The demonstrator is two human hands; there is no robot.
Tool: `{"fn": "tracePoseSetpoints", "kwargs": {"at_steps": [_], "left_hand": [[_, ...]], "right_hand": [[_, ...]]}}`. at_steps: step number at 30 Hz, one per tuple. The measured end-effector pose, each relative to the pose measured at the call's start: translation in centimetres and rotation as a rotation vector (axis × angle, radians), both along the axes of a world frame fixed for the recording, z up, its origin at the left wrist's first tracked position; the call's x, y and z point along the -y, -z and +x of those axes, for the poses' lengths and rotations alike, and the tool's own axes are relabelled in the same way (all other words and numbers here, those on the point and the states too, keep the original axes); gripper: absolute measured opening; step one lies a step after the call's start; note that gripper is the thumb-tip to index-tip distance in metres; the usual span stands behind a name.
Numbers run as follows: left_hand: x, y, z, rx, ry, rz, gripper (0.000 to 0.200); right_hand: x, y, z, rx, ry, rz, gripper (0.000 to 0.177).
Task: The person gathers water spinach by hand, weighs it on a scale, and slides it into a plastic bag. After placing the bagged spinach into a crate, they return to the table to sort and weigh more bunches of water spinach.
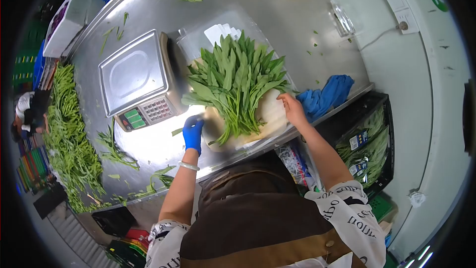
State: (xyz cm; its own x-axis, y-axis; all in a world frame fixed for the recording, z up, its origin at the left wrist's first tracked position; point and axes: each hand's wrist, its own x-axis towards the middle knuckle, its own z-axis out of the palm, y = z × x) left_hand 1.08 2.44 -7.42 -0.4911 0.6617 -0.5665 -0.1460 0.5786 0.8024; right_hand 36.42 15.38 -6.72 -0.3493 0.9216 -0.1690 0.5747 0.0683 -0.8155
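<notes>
A bunch of leafy greens (233,79) lies on a pale board (272,111) near the table's front edge, stems toward me. My left hand (193,133), in a blue glove, is left of the stems and touches neither them nor the scale; its fingers are bunched and what they hold, if anything, is hidden. My right hand (292,109) is bare, at the right edge of the board beside the leaf tips, thumb and fingers drawn together. A blue cloth or glove (327,95) lies just right of it. White labels (220,33) rest behind the leaves.
A weighing scale (136,77) stands left of the bunch. A long pile of greens (72,139) lines the left side. A black crate (367,144) with packed greens is at right. Another person (27,109) is at far left. A plug and cord (402,26) are on the wall.
</notes>
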Motion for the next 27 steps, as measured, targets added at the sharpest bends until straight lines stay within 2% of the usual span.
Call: {"fn": "tracePoseSetpoints", "kwargs": {"at_steps": [3, 5, 8, 9, 11, 13, 15, 17, 20, 22, 23, 24, 26, 27], "left_hand": [[-1.2, -0.4, -0.2, 0.18, 0.083, -0.004, 0.016], [-1.6, 0.3, 0.0, 0.151, 0.15, -0.03, 0.022], [-2.0, 2.2, -0.4, -0.06, 0.331, 0.065, 0.028], [-2.3, 2.0, -0.3, -0.206, 0.384, 0.098, 0.027], [-3.9, -2.4, 0.8, -0.497, 0.492, 0.163, 0.027], [-5.3, -6.2, 1.2, -0.936, 0.713, 0.09, 0.03], [-6.0, -9.6, 1.0, -1.066, 0.851, 0.054, 0.031], [-5.5, -10.0, 0.7, -1.22, 0.953, 0.082, 0.028], [-3.6, -9.2, 0.3, -1.402, 1.15, 0.125, 0.029], [-2.2, -7.6, -0.6, -1.311, 1.205, 0.21, 0.03], [-1.7, -7.8, -0.8, -1.264, 1.235, 0.249, 0.031], [-1.2, -8.1, -0.9, -1.176, 1.227, 0.165, 0.033], [-1.2, -9.4, -1.0, -1.095, 1.237, 0.18, 0.042], [-0.9, -9.6, -0.9, -1.05, 1.236, 0.182, 0.046]], "right_hand": [[-2.4, -1.2, -0.3, 0.241, -0.229, 0.333, 0.026], [-3.9, -1.8, -0.9, 0.375, -0.279, 0.435, 0.021], [-6.5, -3.6, -1.8, 0.483, -0.422, 0.671, 0.016], [-7.3, -4.3, -2.4, 0.463, -0.546, 0.76, 0.014], [-7.8, -8.4, -5.0, 0.422, -0.791, 0.926, 0.012], [-5.7, -11.5, -9.0, 0.202, -0.897, 1.059, 0.006], [-2.2, -15.5, -12.8, 0.149, -1.034, 1.067, 0.004], [1.3, -16.9, -15.4, 0.21, -1.039, 1.009, 0.007], [4.6, -12.6, -17.3, 0.262, -0.914, 0.759, 0.008], [6.3, -7.8, -17.9, 0.275, -0.872, 0.484, 0.006], [6.9, -7.2, -18.2, 0.275, -0.846, 0.345, 0.006], [7.3, -6.6, -18.2, 0.276, -0.813, 0.28, 0.006], [8.3, -6.9, -18.2, 0.276, -0.752, 0.14, 0.009], [8.5, -6.8, -17.9, 0.248, -0.764, 0.216, 0.01]]}}
